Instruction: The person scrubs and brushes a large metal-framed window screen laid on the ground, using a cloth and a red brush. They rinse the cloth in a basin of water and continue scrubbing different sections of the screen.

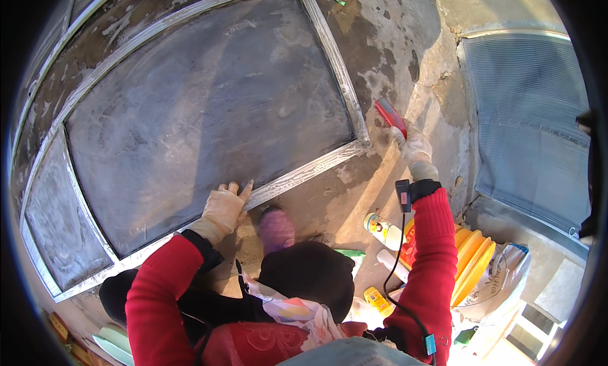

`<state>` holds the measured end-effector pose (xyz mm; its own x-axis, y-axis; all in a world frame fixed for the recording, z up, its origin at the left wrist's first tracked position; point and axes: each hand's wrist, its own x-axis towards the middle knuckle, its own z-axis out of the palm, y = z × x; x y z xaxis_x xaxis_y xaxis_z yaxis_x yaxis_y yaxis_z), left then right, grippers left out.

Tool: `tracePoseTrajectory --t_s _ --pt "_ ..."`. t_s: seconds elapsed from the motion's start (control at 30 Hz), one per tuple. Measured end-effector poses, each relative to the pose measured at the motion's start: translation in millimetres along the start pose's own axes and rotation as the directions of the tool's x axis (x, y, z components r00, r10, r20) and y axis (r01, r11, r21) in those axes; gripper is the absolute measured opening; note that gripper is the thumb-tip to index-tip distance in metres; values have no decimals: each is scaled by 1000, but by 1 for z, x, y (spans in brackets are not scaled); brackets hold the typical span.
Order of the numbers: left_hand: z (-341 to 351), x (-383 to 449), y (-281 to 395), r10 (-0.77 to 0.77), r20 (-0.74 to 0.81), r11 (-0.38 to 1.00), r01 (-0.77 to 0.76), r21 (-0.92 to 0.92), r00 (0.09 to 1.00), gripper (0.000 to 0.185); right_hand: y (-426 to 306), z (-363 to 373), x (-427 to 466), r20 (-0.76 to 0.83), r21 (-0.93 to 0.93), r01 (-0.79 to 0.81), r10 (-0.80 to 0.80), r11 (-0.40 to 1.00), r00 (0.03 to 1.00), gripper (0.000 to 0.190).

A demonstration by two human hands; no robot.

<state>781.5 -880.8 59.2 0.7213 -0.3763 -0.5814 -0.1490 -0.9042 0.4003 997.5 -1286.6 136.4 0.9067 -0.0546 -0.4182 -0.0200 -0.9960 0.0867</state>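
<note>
A large framed screen or window panel point(209, 123) lies on the ground before me, its pale frame streaked with white, possibly suds. My left hand point(226, 209), in a pale glove, rests on the frame's near edge with its fingertips over the panel. To the right of the panel's near right corner, my right hand point(415, 149), gloved too, grips a red brush-like tool point(390, 115); its working side is hidden. The tool is held apart from the frame, above wet concrete. A cable with a small black device runs along my right sleeve.
Near my right forearm are a white bottle point(382, 229), a yellow bottle point(378, 299), stacked yellow basins point(472, 266) and a bag point(508, 275). A ribbed screen point(532, 119) covers an opening at the right. Pale green basins point(114, 343) lie at the lower left.
</note>
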Motion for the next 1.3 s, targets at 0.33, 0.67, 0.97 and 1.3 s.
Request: tracePoseTrajectory --t_s 0.33,0.67,0.97,1.3 --pt "1 -1 -4 4 -4 1000 -4 -4 1000 75 -30 69 -34 194 -65 35 -22 997 981 58" --pt "-1 -1 -6 -8 -16 998 7 -55 1000 72 -155 48 111 -77 82 208 -202 975 976 59" --pt "6 -1 -12 24 -47 995 -28 -91 999 73 -49 43 -34 283 -157 119 -71 980 957 63" --pt "12 -4 -15 18 -34 999 -19 -36 999 74 -38 46 -18 254 -91 213 -184 973 950 60"
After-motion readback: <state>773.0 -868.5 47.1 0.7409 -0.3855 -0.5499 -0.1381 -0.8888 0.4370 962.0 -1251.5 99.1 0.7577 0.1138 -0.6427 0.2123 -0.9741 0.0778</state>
